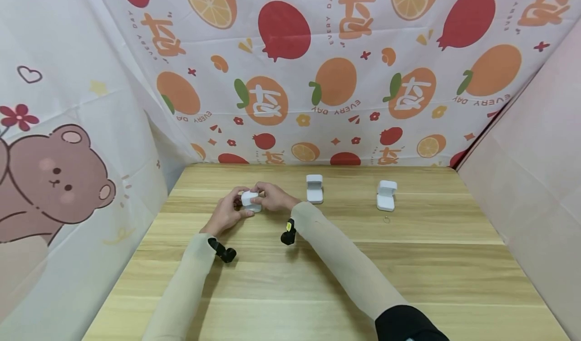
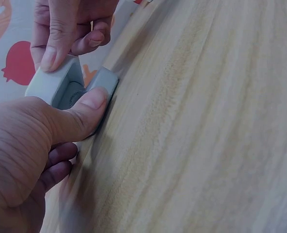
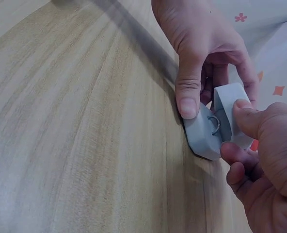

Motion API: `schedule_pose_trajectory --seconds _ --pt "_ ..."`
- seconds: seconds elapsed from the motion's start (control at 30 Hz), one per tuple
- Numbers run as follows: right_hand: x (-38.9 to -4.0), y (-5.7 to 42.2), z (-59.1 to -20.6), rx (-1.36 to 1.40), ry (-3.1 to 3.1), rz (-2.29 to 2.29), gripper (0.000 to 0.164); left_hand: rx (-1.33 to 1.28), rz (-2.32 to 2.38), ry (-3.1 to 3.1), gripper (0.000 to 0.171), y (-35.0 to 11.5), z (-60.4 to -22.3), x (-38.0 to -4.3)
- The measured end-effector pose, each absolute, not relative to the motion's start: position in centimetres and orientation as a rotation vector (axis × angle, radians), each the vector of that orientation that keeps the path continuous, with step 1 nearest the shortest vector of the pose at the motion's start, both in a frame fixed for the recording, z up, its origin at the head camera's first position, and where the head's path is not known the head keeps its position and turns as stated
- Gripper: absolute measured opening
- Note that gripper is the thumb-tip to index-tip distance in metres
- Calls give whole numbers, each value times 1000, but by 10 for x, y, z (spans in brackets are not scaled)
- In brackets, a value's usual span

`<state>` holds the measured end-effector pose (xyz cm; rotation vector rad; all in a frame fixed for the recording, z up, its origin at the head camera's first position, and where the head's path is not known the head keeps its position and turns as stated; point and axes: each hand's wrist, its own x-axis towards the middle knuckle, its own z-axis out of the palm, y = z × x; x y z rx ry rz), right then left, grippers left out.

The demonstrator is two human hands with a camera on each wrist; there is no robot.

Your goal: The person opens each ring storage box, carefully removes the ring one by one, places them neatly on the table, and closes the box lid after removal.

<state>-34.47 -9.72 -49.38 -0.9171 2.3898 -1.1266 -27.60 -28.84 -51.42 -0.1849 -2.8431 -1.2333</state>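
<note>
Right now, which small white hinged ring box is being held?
The leftmost box, gripped by the left hand and right hand; the middle box and rightmost box stand open, untouched.

1. In front of you, a white fruit-print cloth (image 1: 290, 68) is hanging behind the worktop (image 1: 408, 270), showing red fruits (image 1: 284, 30), whole oranges (image 1: 336, 81) and orange slices (image 1: 211, 2).
2. Between these prints, orange characters (image 1: 357, 15) and "EVERY DAY" lettering (image 1: 330, 15) are repeating.
3. On your left, a pale cloth (image 1: 68, 99) is hanging, bearing a brown bear (image 1: 59, 179) whose head is tilting sideways.
4. Above that bear, you are seeing a heart outline (image 1: 29, 74), a red flower (image 1: 19, 117) and a yellow star (image 1: 98, 87).
5. On your right, a plain pinkish sheet (image 1: 540, 144) is meeting the worktop's side.
6. Below you, the worktop's light wood grain is running from side to side.
</note>
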Motion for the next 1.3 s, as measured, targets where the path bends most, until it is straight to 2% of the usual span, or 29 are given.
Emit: schedule_pose_trajectory --seconds 1.3 --pt "-348 -102 -495 -805 2369 -1227 33 -200 -1197 -2879 76 -292 -514 -279"
